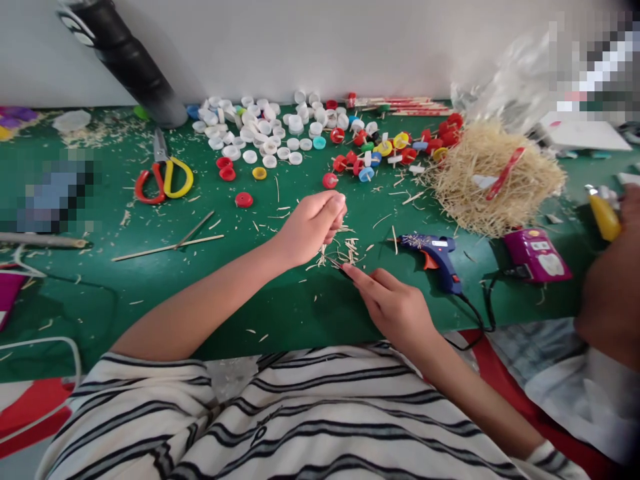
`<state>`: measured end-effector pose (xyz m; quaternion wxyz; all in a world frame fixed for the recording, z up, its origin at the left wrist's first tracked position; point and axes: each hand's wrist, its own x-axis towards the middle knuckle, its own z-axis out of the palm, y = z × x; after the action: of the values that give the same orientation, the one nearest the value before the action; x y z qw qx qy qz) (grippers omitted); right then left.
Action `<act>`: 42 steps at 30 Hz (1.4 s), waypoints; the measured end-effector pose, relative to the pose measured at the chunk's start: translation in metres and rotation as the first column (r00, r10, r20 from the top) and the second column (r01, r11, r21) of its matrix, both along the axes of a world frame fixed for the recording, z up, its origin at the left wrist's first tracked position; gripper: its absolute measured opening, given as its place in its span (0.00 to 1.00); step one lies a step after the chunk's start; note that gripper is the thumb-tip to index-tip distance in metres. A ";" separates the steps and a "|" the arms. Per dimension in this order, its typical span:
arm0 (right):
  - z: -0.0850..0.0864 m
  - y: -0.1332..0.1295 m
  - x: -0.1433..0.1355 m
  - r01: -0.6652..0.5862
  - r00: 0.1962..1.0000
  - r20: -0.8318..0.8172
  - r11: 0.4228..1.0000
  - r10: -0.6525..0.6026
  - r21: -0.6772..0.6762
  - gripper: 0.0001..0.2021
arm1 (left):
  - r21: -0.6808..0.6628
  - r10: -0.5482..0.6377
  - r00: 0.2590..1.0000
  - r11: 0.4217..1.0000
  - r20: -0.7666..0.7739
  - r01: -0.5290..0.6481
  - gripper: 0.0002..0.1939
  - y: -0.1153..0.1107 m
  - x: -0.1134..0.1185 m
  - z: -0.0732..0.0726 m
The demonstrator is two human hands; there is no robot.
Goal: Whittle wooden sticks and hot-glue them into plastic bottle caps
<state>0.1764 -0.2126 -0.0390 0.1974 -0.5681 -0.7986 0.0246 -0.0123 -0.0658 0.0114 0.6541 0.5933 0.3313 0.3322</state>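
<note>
My left hand (320, 223) is closed in a fist above the middle of the table, and what it may hold is hidden by the fingers. Just below and to the right, my right hand (393, 300) pinches a thin, dark, pointed tool (342, 267), too small to tell its kind. The tip of this tool lies by a small pile of short straw pieces (351, 249) under my left fist. Beyond my hands, a red bottle cap with a stick in it (330, 181) stands near several other pierced caps (367, 174).
A blue glue gun (440, 257) lies right of my hands, beside a straw heap (493, 180) and a purple box (537, 255). White caps (257, 127), scissors (163, 170) and a black bottle (133, 67) are at back left. Another person's arm (613, 280) is at right.
</note>
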 end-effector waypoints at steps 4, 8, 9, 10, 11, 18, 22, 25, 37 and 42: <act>0.003 0.010 -0.001 -0.018 0.999 0.027 1.000 0.019 -0.022 0.22 | 0.002 0.007 1.000 1.000 -0.005 -0.007 0.22 0.001 -0.001 0.000; 0.004 0.004 0.004 -0.031 1.000 -0.001 0.997 0.031 -0.070 0.23 | -0.003 -0.005 1.000 1.000 -0.009 0.005 0.21 0.001 -0.001 0.001; 0.004 0.001 0.006 -0.029 0.999 -0.017 0.996 0.027 -0.086 0.23 | 0.001 -0.013 1.000 1.000 -0.007 0.013 0.21 0.000 -0.001 0.001; 0.004 -0.002 0.006 -0.023 0.999 -0.035 0.994 0.019 -0.103 0.23 | 0.006 -0.021 1.000 1.000 -0.001 0.021 0.21 0.000 0.000 0.001; 0.004 -0.005 0.007 -0.017 0.999 -0.051 0.993 0.011 -0.120 0.23 | 0.010 -0.029 1.000 1.000 0.005 0.029 0.21 -0.001 0.000 0.001; 0.005 -0.017 0.010 0.001 0.997 -0.075 0.989 -0.012 -0.146 0.23 | -0.012 0.007 1.000 1.000 -0.004 -0.007 0.21 -0.001 -0.001 0.002; 0.003 -0.013 0.007 0.003 0.998 -0.063 0.989 -0.012 -0.145 0.23 | -0.029 0.055 0.999 0.998 0.001 -0.055 0.21 0.000 0.001 0.003; 0.001 -0.008 0.002 0.018 1.000 -0.019 0.993 -0.020 -0.114 0.23 | -0.025 0.061 0.998 0.998 0.008 -0.061 0.21 -0.001 0.005 0.003; 0.007 -0.002 0.001 -0.002 0.999 0.053 0.986 0.011 -0.165 0.26 | 0.023 0.002 1.000 1.000 0.024 -0.002 0.22 -0.005 0.002 -0.001; 0.006 -0.013 0.006 0.014 1.000 0.017 0.974 -0.011 -0.225 0.26 | 0.042 0.003 1.000 0.999 0.000 -0.003 0.23 -0.005 0.002 0.000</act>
<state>0.1819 -0.2252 -0.0333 0.1258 -0.5920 -0.7885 0.1093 -0.0100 -0.0710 0.0114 0.6411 0.6062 0.3252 0.3402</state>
